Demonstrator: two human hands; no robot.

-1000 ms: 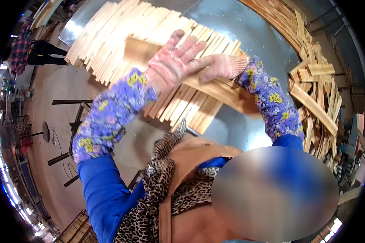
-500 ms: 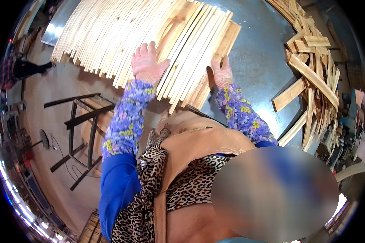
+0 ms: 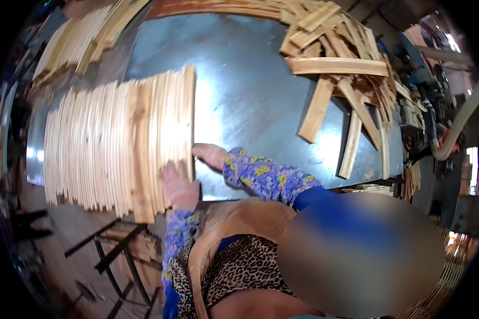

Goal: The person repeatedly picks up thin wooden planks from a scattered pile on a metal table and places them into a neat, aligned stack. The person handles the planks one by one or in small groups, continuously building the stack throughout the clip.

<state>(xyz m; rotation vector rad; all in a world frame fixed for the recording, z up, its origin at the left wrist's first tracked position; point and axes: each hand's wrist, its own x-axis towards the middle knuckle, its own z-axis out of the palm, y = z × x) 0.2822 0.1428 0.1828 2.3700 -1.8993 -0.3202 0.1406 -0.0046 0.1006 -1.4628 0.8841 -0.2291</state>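
A row of pale wooden strips (image 3: pixel 101 143) lies side by side on the metal table, with one wider brown-grained board (image 3: pixel 139 149) among them. My left hand (image 3: pixel 181 186), in a pinkish glove, lies over the near ends of the strips at the row's right, fingers stretched out. Against the outer right edge of the row rests my right hand (image 3: pixel 211 155), gloved too, its fingertips touching the last strip. Its fingers are slightly blurred but look extended rather than wrapped round anything. Purple flowered sleeves cover both forearms.
Loose wooden pieces (image 3: pixel 338 64) are heaped at the table's far right, some jutting toward me. The grey metal tabletop (image 3: pixel 239 74) shows between heap and row. Another stack of strips (image 3: pixel 72 42) stands at far left. A dark-legged stand (image 3: pixel 120 250) is on the floor at lower left.
My view has turned to the right. The gap within the strips has closed, and they now sit tightly together. Both hands are at the row's right end, closer to each other.
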